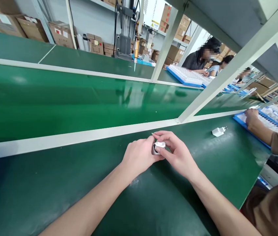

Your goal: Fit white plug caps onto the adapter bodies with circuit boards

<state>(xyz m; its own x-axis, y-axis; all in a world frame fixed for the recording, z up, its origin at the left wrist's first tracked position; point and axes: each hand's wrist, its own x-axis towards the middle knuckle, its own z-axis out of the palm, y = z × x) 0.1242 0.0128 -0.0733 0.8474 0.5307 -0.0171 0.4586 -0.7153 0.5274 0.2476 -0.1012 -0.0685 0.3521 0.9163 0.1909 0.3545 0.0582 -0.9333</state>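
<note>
My left hand (139, 153) is closed around a small white charger housing (153, 150), held just above the green tabletop. A dark opening shows at the housing's near side. With thumb and fingers my right hand (178, 151) pinches a white end piece (160, 144) at the top of the housing. Whether the two parts are joined or only touching, I cannot tell. Farther right on the tabletop lies a white plug adapter (218, 132) with two pins, apart from both hands.
A pale metal rail (80, 135) and slanted post (210, 82) separate the tabletop (119, 203) from a green conveyor belt (67, 101). At right, a co-worker's hand (252, 118) rests at a blue tray (242, 123) of white parts. A dispensing machine (124, 36) stands beyond the belt.
</note>
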